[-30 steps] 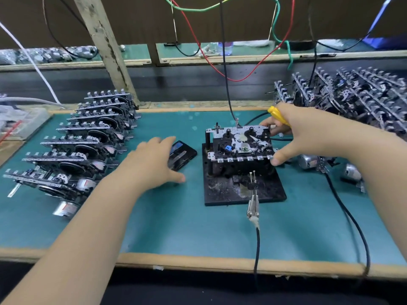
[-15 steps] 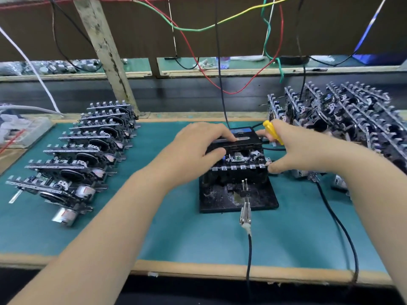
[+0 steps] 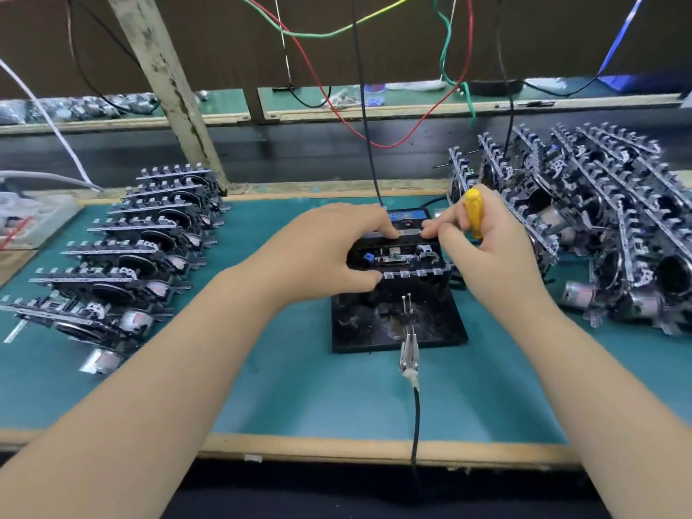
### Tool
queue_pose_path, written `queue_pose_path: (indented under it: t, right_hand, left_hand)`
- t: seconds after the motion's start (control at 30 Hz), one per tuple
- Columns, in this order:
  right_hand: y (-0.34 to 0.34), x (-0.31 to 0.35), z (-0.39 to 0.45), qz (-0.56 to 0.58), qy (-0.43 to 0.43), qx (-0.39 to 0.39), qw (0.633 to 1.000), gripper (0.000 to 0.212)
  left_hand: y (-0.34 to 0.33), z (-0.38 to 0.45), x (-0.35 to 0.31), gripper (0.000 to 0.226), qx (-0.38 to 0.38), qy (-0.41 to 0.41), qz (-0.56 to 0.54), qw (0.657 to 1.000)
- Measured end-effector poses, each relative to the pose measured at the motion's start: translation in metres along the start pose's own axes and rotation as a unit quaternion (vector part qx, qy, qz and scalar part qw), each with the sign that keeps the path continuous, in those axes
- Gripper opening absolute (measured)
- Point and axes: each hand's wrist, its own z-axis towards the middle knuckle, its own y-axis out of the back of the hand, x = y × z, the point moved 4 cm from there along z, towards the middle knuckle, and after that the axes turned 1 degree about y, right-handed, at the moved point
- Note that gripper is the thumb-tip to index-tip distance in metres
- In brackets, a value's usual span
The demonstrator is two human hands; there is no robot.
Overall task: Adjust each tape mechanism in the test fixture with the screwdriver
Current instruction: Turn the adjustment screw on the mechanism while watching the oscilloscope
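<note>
At the far left edge, a clear plastic tray [image 3: 35,215] sits on the teal bench mat [image 3: 299,387]. Beside it stands a row of black-and-silver tape mechanisms [image 3: 138,252], leaning one behind another on the mat, with small silver motors showing at their near ends.

The left hand [image 3: 329,249] reaches in over the centre of the bench. Its fingers are curled over the black cassette [image 3: 406,228] that lies on top of the tape mechanism in the fixture [image 3: 404,256], fingertips pressing on the cassette's top and the thumb tucked against the mechanism's near left corner.

That mechanism sits on the black square test fixture [image 3: 397,324] in the middle of the mat. A silver clip on a black cable [image 3: 409,354] lies over the fixture's front edge, and a black wire [image 3: 365,118] drops from above to its back.

The right hand [image 3: 483,252] meets the cassette from the other side: its forefinger tips touch the cassette's right end, while the remaining fingers are curled round the yellow-handled screwdriver [image 3: 472,213], whose handle stands up from the fist. Its blade is hidden.

At the right, a second batch of tape mechanisms [image 3: 599,219] is stacked closely, just beside the right hand.
</note>
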Motion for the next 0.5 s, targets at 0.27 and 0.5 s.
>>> queue_pose_path:
  t: [0.27,0.5]
  right_hand:
    - [-0.003,0.001,-0.004,0.027,-0.008,-0.022,0.999,0.026]
    - [-0.004,-0.007,-0.006,0.043,-0.005,-0.036,0.998,0.029]
  left_hand:
    - [-0.019,-0.014,0.002,0.06,-0.022,0.001,0.037,0.999]
    - [-0.058,-0.028,-0.007,0.077,-0.135,0.106,-0.133,0.976]
